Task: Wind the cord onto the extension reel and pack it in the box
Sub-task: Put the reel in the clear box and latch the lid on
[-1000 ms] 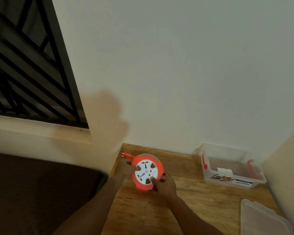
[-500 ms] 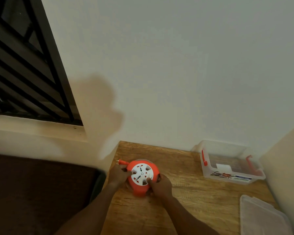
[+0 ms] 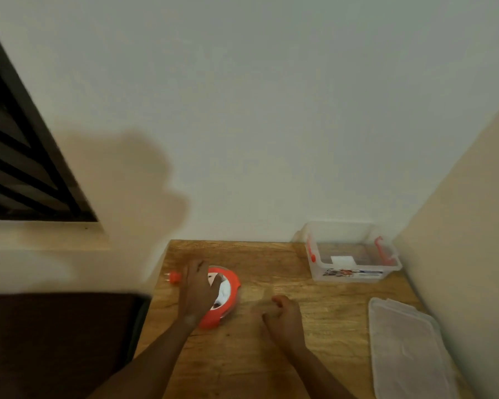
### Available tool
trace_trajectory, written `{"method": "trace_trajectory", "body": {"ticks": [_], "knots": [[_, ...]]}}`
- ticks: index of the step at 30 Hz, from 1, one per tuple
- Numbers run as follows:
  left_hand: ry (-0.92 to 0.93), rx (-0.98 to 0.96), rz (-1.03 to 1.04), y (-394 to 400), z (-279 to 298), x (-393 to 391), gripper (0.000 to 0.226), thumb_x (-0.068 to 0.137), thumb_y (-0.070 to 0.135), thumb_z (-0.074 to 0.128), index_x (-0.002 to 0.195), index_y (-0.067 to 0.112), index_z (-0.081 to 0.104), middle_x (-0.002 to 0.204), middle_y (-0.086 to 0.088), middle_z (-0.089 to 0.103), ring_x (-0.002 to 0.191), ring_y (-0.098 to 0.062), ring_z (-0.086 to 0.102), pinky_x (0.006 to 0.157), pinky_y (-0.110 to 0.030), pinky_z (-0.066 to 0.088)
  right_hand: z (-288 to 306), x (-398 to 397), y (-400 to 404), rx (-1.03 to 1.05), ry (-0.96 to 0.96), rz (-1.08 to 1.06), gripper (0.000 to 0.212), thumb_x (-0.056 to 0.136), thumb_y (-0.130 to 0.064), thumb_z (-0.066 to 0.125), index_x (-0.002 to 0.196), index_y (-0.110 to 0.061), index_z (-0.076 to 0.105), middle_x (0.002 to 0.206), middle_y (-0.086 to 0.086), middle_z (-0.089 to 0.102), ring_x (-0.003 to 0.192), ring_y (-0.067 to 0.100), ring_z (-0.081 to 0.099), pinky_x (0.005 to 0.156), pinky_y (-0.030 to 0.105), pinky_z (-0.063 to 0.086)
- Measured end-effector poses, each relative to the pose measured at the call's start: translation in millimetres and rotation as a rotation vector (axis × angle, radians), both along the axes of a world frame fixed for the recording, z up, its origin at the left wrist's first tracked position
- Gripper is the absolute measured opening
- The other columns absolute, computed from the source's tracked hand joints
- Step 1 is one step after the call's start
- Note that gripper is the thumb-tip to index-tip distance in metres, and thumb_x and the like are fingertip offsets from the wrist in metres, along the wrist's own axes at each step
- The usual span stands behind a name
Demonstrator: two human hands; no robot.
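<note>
The orange extension reel point(image 3: 231, 289) with a white socket face lies on the wooden table point(image 3: 271, 355) near its left edge. Its orange plug point(image 3: 173, 277) sticks out to the left. My left hand point(image 3: 196, 289) rests flat over the reel's face, fingers spread, hiding most of the sockets. My right hand point(image 3: 283, 315) hovers to the right of the reel, fingers curled and holding nothing. The clear plastic box point(image 3: 355, 276) with red latches stands at the table's back right, lid off.
The box's translucent lid point(image 3: 406, 349) lies flat at the table's right side, near the side wall. A dark brown surface point(image 3: 55, 341) sits left of the table. A barred window point(image 3: 20, 156) is on the left wall.
My right hand has let go of the reel and moved away to the right. My left hand has slid from the reel's left rim onto its face. The view has tilted.
</note>
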State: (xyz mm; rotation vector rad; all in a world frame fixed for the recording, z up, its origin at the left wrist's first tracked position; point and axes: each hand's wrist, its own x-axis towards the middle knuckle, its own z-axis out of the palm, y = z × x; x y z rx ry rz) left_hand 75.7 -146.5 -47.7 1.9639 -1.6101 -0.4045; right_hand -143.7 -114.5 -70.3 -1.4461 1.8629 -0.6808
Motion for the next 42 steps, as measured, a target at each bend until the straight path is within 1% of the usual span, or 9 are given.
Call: {"method": "trace_trajectory", "body": {"ticks": [6,9,12,15,22,27,32,37,42], "knots": [[0.072,-0.005,-0.409,-44,44,-110,0.052,0.097,0.034,0.069,0.141,0.008,0.058,0.142,-0.01,0.057,0.131,-0.027,0.054,0.103,-0.031,0.04,18,-117,3,-0.047,0.14,-0.272,0.044,0.077,-0.018,0.074,0.12,-0.017,0.064,0.117,0.006,0.063,0.107,0.022,0.057,0.091,0.034,0.049],[0.036,0.005,-0.473,-59,59,-167,0.058,0.095,0.04,0.069,0.145,0.016,0.054,0.145,-0.005,0.055,0.131,-0.024,0.055,0.087,-0.023,0.034,21,-173,12,-0.008,0.197,-0.355,0.043,0.077,-0.021,0.073,0.12,-0.018,0.064,0.118,0.008,0.062,0.109,0.025,0.057,0.092,0.037,0.049],[0.043,0.101,-0.494,-70,63,-210,0.061,0.094,0.039,0.071,0.147,0.015,0.052,0.15,-0.007,0.051,0.135,-0.025,0.052,0.098,-0.029,0.043,18,-213,25,0.01,0.22,-0.409,0.041,0.078,-0.023,0.074,0.118,-0.019,0.063,0.12,0.007,0.061,0.109,0.025,0.057,0.092,0.041,0.05],[0.075,0.143,-0.448,-76,60,-237,0.067,0.092,0.033,0.075,0.149,0.01,0.049,0.153,-0.013,0.047,0.138,-0.032,0.048,0.112,-0.041,0.043,15,-242,33,0.031,0.239,-0.458,0.038,0.079,-0.028,0.072,0.115,-0.023,0.063,0.12,0.005,0.059,0.11,0.027,0.054,0.092,0.046,0.048],[0.298,0.231,-0.084,-101,45,-258,0.07,0.092,0.033,0.074,0.147,0.001,0.045,0.145,-0.024,0.054,0.125,-0.042,0.057,0.101,-0.047,0.051,12,-318,50,0.202,0.285,-0.588,0.055,0.076,-0.032,0.073,0.127,-0.021,0.055,0.132,0.012,0.046,0.122,0.037,0.041,0.099,0.05,0.039],[0.607,0.419,0.045,-111,28,-265,0.058,0.093,0.012,0.074,0.143,-0.004,0.049,0.139,-0.025,0.062,0.113,-0.045,0.068,0.093,-0.059,0.059,1,-341,54,0.239,0.133,-0.551,0.074,0.072,-0.035,0.079,0.13,-0.004,0.046,0.129,0.02,0.05,0.115,0.038,0.052,0.093,0.05,0.049],[0.688,0.45,0.031,-110,19,-275,0.048,0.097,0.004,0.065,0.142,-0.004,0.051,0.133,-0.025,0.063,0.11,-0.045,0.068,0.088,-0.053,0.061,-3,-341,50,0.221,0.082,-0.54,0.059,0.072,-0.032,0.077,0.118,-0.001,0.056,0.114,0.017,0.063,0.103,0.035,0.063,0.087,0.047,0.054],[0.648,0.442,0.063,-110,22,-270,0.041,0.095,-0.001,0.066,0.133,-0.011,0.057,0.135,-0.027,0.061,0.115,-0.047,0.065,0.094,-0.055,0.06,-4,-342,51,0.215,-0.065,-0.562,0.008,0.084,-0.014,0.064,0.087,-0.009,0.068,0.088,0.013,0.07,0.086,0.033,0.068,0.079,0.048,0.057],[0.62,0.423,0.045,-101,31,-245,0.044,0.1,0.008,0.062,0.139,-0.01,0.053,0.142,-0.029,0.058,0.117,-0.049,0.064,0.085,-0.046,0.061,1,-326,49,0.128,-0.054,-0.521,0.025,0.088,-0.002,0.057,0.07,-0.019,0.059,0.072,-0.001,0.062,0.076,0.023,0.063,0.067,0.034,0.051]]}}
